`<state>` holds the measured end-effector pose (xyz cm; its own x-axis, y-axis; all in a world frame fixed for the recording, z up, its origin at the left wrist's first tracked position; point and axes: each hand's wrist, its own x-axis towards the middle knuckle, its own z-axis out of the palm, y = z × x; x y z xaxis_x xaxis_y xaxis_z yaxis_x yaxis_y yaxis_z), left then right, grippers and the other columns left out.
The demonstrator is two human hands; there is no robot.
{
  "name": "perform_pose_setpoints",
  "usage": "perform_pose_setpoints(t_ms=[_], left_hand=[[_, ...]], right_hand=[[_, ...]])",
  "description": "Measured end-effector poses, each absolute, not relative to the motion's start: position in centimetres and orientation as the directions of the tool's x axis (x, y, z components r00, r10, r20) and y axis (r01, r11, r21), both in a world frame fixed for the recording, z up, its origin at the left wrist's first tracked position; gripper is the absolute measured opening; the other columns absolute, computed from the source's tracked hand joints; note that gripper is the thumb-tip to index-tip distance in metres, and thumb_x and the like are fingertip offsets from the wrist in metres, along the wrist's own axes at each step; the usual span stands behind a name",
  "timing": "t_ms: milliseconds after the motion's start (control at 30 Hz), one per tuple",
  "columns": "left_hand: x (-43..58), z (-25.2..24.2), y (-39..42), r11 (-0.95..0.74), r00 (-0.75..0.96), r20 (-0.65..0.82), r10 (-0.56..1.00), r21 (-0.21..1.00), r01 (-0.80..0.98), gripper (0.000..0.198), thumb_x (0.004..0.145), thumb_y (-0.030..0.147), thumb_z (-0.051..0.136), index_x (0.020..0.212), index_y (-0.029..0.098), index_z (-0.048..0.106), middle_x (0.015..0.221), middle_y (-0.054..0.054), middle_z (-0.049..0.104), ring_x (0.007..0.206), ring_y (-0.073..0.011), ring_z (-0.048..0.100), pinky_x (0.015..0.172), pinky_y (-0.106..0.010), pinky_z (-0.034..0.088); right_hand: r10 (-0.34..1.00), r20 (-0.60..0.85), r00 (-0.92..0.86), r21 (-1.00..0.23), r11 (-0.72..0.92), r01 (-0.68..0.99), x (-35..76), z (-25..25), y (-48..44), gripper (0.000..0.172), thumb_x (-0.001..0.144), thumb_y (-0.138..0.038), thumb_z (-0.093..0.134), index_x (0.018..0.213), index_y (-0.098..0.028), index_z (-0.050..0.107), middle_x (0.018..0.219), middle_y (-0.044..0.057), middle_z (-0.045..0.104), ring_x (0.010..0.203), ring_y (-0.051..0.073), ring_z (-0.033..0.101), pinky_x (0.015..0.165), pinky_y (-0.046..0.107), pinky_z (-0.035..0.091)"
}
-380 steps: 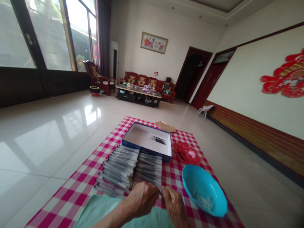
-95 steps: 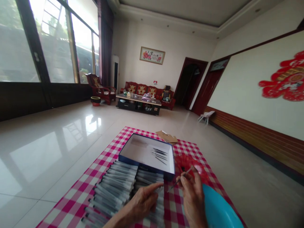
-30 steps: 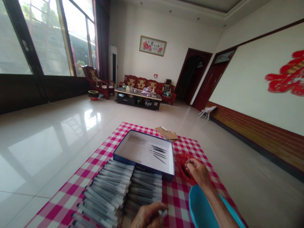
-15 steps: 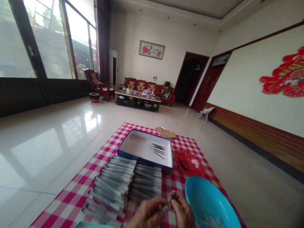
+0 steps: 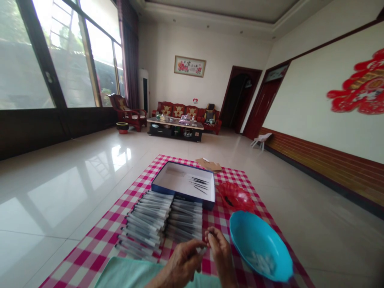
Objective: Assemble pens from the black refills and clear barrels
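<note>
My left hand is closed around a translucent pen, whose end pokes out by the thumb and forefinger. Close beside it, my right hand pinches a small dark piece, too small to name surely. Ahead of both hands lie two rows of pens, a left row and a right row, pale barrels with dark ends. To the right, a blue bowl holds small whitish translucent pieces. Behind it is a red scalloped bowl with some dark bits inside.
A shallow blue-edged box with several thin black refills stands beyond the pens. Brown cardboard lies at the far edge of the checked tablecloth. Pale green cloth is at the near edge. A coffee table stands farther off.
The view has tilted and shifted, showing more green cloth and more of the blue bowl. Both hands stay close together, still holding the pen and the small dark piece.
</note>
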<state>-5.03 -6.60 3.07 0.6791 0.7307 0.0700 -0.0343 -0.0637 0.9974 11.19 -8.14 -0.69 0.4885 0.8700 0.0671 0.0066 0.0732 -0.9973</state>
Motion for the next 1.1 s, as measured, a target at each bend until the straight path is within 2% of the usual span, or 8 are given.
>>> perform_pose_setpoints(t_ms=[167,333,500,633,733,833,967,1100], left_hand=[[-5.3,2.2,-7.1,-0.078,0.662,0.105,0.742,0.994,-0.071,0.035,0.084,0.031,0.049,0.111,0.012,0.062,0.056,0.003,0.054,0.037,-0.0044,0.039,0.036,-0.015,0.029],[-5.5,2.5,-7.7,-0.071,0.652,0.09,0.753,0.996,-0.055,0.036,0.082,0.033,0.052,0.11,0.012,0.063,0.056,0.003,0.056,0.036,-0.0043,0.039,0.036,-0.015,0.03],[-4.9,3.0,-6.8,-0.071,0.647,0.089,0.757,0.996,-0.055,0.045,0.083,0.045,0.053,0.107,0.01,0.064,0.051,0.005,0.049,0.035,-0.0046,0.036,0.035,-0.016,0.028],[-4.0,3.8,-4.5,-0.261,0.627,0.221,0.747,0.965,-0.029,0.038,0.088,0.042,0.05,0.106,0.012,0.065,0.052,0.004,0.051,0.042,-0.0069,0.041,0.043,-0.017,0.033],[-3.5,4.0,-3.1,-0.572,0.566,0.429,0.704,0.815,0.093,0.028,0.092,0.028,0.043,0.107,0.017,0.064,0.073,-0.003,0.065,0.063,-0.0122,0.057,0.061,-0.021,0.043],[-3.5,3.5,-2.6,-0.76,0.56,0.551,0.618,0.602,0.247,0.028,0.092,0.021,0.039,0.112,0.018,0.058,0.087,-0.006,0.066,0.075,-0.0161,0.061,0.07,-0.024,0.045],[-3.6,2.6,-2.7,-0.819,0.629,0.525,0.573,0.394,0.417,0.023,0.092,0.018,0.04,0.106,0.023,0.058,0.077,-0.003,0.061,0.072,-0.0183,0.055,0.064,-0.026,0.042],[-3.7,2.3,-2.7,-0.806,0.622,0.517,0.588,0.316,0.499,0.022,0.09,0.016,0.044,0.104,0.025,0.059,0.075,-0.002,0.058,0.072,-0.0197,0.05,0.063,-0.028,0.038]], right_hand=[[0.85,0.041,0.525,-0.999,0.033,0.023,11.3,-0.7,-8.0,0.041,0.068,-0.046,0.064,0.096,-0.017,0.067,0.08,0.007,0.072,0.073,0.022,0.064,0.062,0.03,0.052],[0.835,0.068,0.546,-0.996,0.089,-0.012,11.0,-0.7,-8.0,0.043,0.066,-0.047,0.068,0.097,-0.017,0.065,0.082,0.006,0.071,0.072,0.02,0.064,0.062,0.029,0.052],[0.833,0.077,0.548,-0.995,0.1,-0.012,11.0,-0.5,-8.1,0.04,0.067,-0.048,0.069,0.092,-0.016,0.067,0.073,0.004,0.07,0.065,0.019,0.063,0.059,0.028,0.051],[0.831,0.066,0.552,-0.996,0.089,-0.015,11.3,-0.7,-8.2,0.041,0.067,-0.047,0.068,0.094,-0.017,0.07,0.076,0.005,0.071,0.065,0.019,0.062,0.059,0.028,0.051],[0.841,0.04,0.54,-0.995,0.08,-0.051,11.5,-0.8,-8.3,0.039,0.07,-0.045,0.068,0.097,-0.018,0.07,0.077,0.004,0.07,0.067,0.018,0.061,0.062,0.028,0.051],[0.847,0.04,0.53,-0.994,0.089,-0.067,11.5,-0.5,-8.5,0.035,0.073,-0.043,0.067,0.098,-0.018,0.069,0.08,0.003,0.068,0.071,0.018,0.061,0.066,0.028,0.051],[0.835,0.036,0.548,-0.993,0.092,-0.076,11.2,-0.1,-8.6,0.032,0.072,-0.042,0.069,0.094,-0.019,0.068,0.077,0.002,0.067,0.072,0.018,0.062,0.066,0.027,0.051],[0.825,0.026,0.565,-0.994,0.083,-0.075,10.8,0.1,-8.7,0.035,0.068,-0.044,0.072,0.092,-0.018,0.069,0.081,0.004,0.069,0.075,0.019,0.062,0.066,0.027,0.052]])
